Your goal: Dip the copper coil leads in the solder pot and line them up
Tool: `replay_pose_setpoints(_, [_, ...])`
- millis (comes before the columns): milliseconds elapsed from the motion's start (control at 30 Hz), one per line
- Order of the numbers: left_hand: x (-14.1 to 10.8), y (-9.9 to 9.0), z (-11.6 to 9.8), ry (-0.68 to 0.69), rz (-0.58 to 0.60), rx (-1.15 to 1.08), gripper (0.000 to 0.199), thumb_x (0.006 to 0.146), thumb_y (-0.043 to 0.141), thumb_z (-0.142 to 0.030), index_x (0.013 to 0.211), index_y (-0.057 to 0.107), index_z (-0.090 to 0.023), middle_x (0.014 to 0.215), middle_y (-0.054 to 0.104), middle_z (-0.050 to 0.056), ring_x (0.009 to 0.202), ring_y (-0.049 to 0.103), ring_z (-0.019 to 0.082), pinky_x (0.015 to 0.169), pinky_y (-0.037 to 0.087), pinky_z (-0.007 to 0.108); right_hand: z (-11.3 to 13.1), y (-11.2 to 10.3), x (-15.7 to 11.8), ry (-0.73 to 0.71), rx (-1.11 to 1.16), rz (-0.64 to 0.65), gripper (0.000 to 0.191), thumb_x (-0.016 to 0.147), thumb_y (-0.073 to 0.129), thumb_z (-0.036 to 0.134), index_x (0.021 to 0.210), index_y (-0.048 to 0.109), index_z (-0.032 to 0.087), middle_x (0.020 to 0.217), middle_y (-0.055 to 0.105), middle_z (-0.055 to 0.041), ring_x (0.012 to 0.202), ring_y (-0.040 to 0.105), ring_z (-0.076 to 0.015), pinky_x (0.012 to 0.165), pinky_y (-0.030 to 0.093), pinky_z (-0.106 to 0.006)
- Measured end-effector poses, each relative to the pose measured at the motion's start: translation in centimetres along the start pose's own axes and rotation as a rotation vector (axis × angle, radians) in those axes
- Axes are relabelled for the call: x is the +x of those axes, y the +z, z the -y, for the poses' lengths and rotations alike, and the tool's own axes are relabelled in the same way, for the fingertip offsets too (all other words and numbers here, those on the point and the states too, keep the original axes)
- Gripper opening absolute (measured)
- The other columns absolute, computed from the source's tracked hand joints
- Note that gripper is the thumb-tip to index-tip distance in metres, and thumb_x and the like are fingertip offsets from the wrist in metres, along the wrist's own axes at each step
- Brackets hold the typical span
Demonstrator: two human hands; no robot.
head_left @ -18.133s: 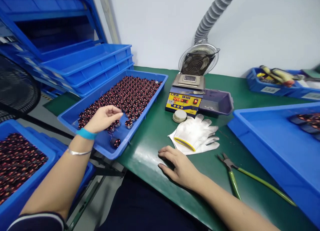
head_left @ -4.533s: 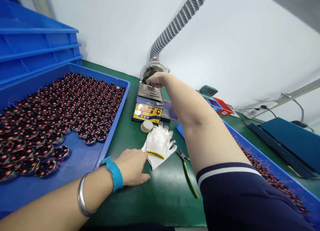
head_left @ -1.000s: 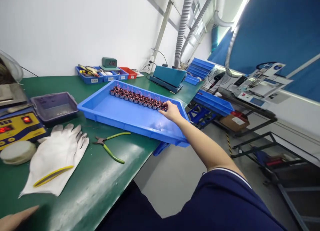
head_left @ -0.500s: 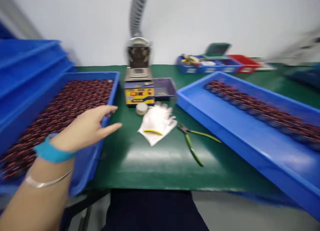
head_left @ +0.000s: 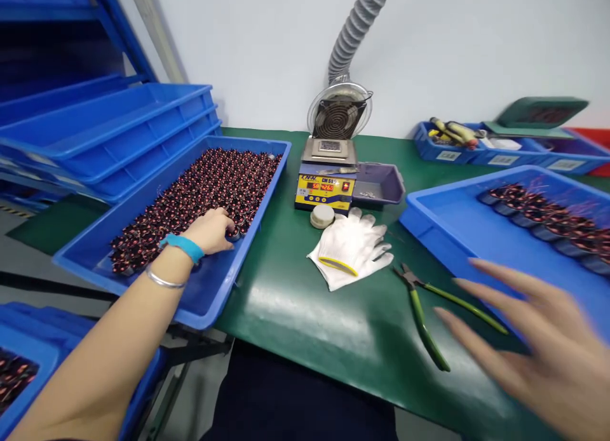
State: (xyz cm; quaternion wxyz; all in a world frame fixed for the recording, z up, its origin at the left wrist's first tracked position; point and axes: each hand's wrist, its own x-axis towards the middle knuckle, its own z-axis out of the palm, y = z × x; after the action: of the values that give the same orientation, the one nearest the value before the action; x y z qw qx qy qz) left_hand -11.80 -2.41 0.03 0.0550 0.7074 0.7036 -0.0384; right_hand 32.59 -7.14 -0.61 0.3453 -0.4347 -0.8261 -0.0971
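Note:
My left hand [head_left: 212, 232] reaches into the near right corner of the left blue tray [head_left: 229, 279]. Its thumb and fingers close around a small grey cylindrical part [head_left: 233, 235] at the edge of the packed rows. Those rows of parts [head_left: 210, 180] have dark tops and red wires. My right hand [head_left: 538, 339], blurred, hovers with fingers spread over the green tabletop, between the cutting pliers [head_left: 417, 295] and the right blue tray [head_left: 443, 231]. Nothing shows in it. The pliers lie with their green handles apart. Similar wired parts [head_left: 548, 218] line the far side of the right tray.
White gloves [head_left: 352, 244] and a small round tin [head_left: 322, 216] lie mid-table before a yellow-fronted heating unit [head_left: 325, 190] with lit digits. Beside it sits a purple bin [head_left: 381, 182]. Stacked blue trays [head_left: 143, 129] rise at left; blue bins [head_left: 441, 152] stand at the back.
My left hand has gone down into the left tray, onto a part at its packed edge. My right hand has come into view at lower right. The view has turned left.

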Motion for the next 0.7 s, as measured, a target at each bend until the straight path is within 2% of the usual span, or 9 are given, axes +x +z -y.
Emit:
replay_pose_setpoints(100, [-0.3,-0.1,0.0,-0.035,-0.036,0.001,0.015,0.063,0.065,-0.035,0.071,0.069,-0.022,0.112,0.061,0.008,0.113,0.05,0.033,0.096,0.042,0.042,3.4,3.3,1.3,-0.22,0.174,0.015,0.036,0.082,0.063,0.03,0.116,0.053,0.026,0.118,0.056,-0.0168,0.105,0.058,-0.0309,0.086,0.049,-0.05])
replay_pose_setpoints(167, [-0.9,-0.7,0.2,-0.05,-0.1,-0.026,0.018,0.067,0.063,-0.037,0.07,0.067,-0.02,0.115,0.061,0.01,0.115,0.049,0.032,0.097,0.042,0.043,5.3,4.6,1.9,-0.25,0.295,0.04,0.034,0.082,0.063,0.028,0.115,0.053,0.024,0.119,0.056,-0.0165,0.107,0.057,-0.0303,0.087,0.05,-0.051])
replay_pose_setpoints(233, [-1.8,-1.5,-0.1,-0.061,-0.217,-0.198,0.021,0.07,0.06,-0.039,0.071,0.064,-0.018,0.108,0.064,0.011,0.109,0.054,0.029,0.095,0.044,0.041,6.6,5.2,2.2,-0.22,0.443,0.104,0.031,0.082,0.063,0.026,0.112,0.054,0.023,0.119,0.057,-0.0153,0.109,0.058,-0.0279,0.087,0.051,-0.046])
replay_pose_setpoints(333, [-2.8,-2.7,-2.9,-0.049,-0.284,-0.679,0.027,0.072,0.062,-0.044,0.072,0.061,-0.017,0.082,0.068,0.007,0.082,0.063,0.022,0.078,0.05,0.035,8.0,5.9,2.9,-0.12,0.666,0.155,0.029,0.082,0.064,0.022,0.11,0.055,0.022,0.117,0.058,-0.0133,0.109,0.059,-0.0237,0.089,0.053,-0.039])
replay_pose_setpoints(433, [-3.0,-3.1,-8.1,0.037,-0.166,-0.99,0.031,0.068,0.069,-0.046,0.068,0.058,-0.017,0.071,0.067,0.004,0.069,0.062,0.018,0.065,0.05,0.029,9.2,7.6,4.2,0.04,0.814,0.058,0.04,0.078,0.069,0.027,0.114,0.052,0.021,0.111,0.059,-0.0117,0.096,0.064,-0.0204,0.081,0.055,-0.035])
replay_pose_setpoints(500, [-2.6,-2.8,-11.6,0.095,-0.136,-1.075,0.033,0.064,0.072,-0.044,0.064,0.052,-0.017,0.065,0.063,0.002,0.064,0.061,0.016,0.059,0.047,0.027,9.6,9.1,5.0,0.16,0.863,0.002,0.055,0.071,0.075,0.036,0.117,0.05,0.02,0.11,0.058,-0.0112,0.086,0.065,-0.0182,0.073,0.057,-0.032])
replay_pose_setpoints(567, [-2.0,-2.1,-14.2,0.129,-0.149,-1.086,0.036,0.06,0.074,-0.043,0.064,0.048,-0.018,0.06,0.057,-0.002,0.058,0.056,0.013,0.054,0.044,0.024,9.4,10.4,5.6,0.273,0.874,-0.002,0.053,0.068,0.075,0.038,0.112,0.052,0.019,0.105,0.06,-0.0097,0.081,0.064,-0.0173,0.07,0.057,-0.031])
replay_pose_setpoints(633, [-1.4,-1.4,-15.7,0.141,-0.162,-1.078,0.04,0.057,0.078,-0.042,0.065,0.047,-0.018,0.058,0.052,-0.004,0.054,0.051,0.011,0.05,0.04,0.022,8.9,11.2,5.6,0.373,0.92,0.01,0.039,0.07,0.072,0.033,0.103,0.056,0.019,0.098,0.062,-0.0072,0.08,0.064,-0.0166,0.071,0.057,-0.03])
replay_pose_setpoints(700, [-0.9,-0.8,-16.0,0.134,-0.082,-1.135,0.042,0.055,0.08,-0.043,0.071,0.051,-0.017,0.057,0.05,-0.005,0.053,0.048,0.009,0.049,0.038,0.021,8.3,11.4,5.4,0.473,1.076,0.023,0.035,0.069,0.071,0.03,0.1,0.058,0.019,0.093,0.064,-0.0051,0.079,0.064,-0.0156,0.073,0.057,-0.03])
